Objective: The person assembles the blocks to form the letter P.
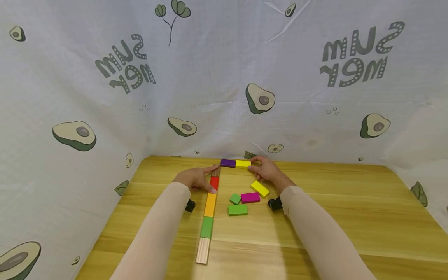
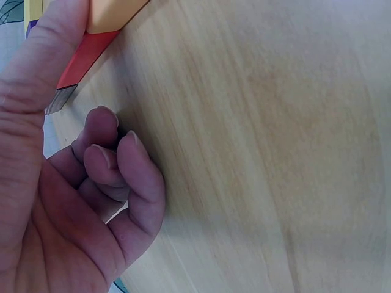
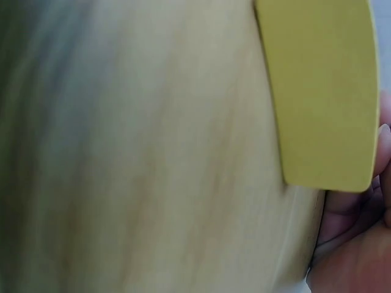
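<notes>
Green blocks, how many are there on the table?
3. One green block sits in the long row; a small green block beside the magenta block; a longer green block nearer the camera. Arms might hide more.

Yellow block (image 1: 243, 164) — flat, end against purple block (image 1: 228, 163).

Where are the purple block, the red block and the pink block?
Purple block (image 1: 228, 163): head view, middle of its top.
Red block (image 1: 214, 182): head view, on its top face.
Pink block (image 1: 250, 197): head view, middle of its top.
</notes>
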`<state>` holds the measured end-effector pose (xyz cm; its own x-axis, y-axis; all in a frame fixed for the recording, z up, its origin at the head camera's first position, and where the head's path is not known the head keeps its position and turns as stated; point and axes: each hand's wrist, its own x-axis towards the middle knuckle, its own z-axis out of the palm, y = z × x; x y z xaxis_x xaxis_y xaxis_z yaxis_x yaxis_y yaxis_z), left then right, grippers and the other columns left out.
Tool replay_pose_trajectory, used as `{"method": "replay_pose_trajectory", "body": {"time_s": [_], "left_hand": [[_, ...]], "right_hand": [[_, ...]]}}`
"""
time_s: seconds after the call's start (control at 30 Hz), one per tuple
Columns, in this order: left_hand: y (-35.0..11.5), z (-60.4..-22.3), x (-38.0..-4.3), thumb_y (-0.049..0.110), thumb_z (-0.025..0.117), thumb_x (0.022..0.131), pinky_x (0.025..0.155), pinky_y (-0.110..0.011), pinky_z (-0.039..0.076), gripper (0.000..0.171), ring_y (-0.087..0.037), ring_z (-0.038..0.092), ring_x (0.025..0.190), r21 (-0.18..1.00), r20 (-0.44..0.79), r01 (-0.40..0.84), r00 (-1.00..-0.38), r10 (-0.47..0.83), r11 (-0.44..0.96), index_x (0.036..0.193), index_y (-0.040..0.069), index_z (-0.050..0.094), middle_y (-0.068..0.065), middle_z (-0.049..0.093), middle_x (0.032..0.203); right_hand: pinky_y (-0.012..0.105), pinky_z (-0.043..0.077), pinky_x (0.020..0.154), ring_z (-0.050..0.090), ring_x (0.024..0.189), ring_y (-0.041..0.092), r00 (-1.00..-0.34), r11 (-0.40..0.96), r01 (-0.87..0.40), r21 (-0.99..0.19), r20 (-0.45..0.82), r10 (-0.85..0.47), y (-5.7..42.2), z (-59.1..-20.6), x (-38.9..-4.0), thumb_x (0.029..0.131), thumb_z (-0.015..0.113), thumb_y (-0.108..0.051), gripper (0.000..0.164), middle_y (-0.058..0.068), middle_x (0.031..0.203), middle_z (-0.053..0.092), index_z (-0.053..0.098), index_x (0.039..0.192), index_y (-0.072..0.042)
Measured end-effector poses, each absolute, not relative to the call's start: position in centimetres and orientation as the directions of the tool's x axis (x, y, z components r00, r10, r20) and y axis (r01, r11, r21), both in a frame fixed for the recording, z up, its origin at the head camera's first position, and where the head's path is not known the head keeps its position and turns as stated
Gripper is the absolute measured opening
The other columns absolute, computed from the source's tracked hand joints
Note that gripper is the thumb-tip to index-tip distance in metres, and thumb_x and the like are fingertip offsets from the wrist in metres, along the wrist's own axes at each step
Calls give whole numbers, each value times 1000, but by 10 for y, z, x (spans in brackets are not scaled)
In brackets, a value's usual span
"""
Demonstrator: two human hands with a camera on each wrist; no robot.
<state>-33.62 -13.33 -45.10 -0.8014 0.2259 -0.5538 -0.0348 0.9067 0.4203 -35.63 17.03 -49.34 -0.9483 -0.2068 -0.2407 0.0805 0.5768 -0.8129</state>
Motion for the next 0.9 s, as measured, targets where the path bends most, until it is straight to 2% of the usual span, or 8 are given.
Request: {"method": "replay_pose_trajectory", "body": {"time_s": [0.2,0.6,0.9], "left_hand": [[-132,-452,-336,55,90,67,58,-26,39,112,-19,43,64,428,-553,-43,-802,224,903,155,60,21,-10,51,142],[-131,-450,-333,53,89,69,59,-25,40,110,-19,44,68,438,-554,-52,-802,224,897,156,59,22,-9,48,147],[-130,-450,-333,50,90,71,58,-25,39,109,-17,40,62,451,-553,-61,-802,226,890,156,59,22,-10,49,144]], "right_hand": [[24,42,48,51,49,11,-950,580,70,-812,-231,-208,170,-494,-357,105,60,-31,44,0,66,59,48,143,-12],[23,40,46,51,49,10,-948,592,97,-800,-256,-190,166,-495,-360,106,59,-30,45,0,65,58,47,145,-13],[23,40,46,50,50,10,-950,595,99,-797,-253,-182,166,-496,-360,106,58,-30,44,0,65,57,48,146,-14]]}}
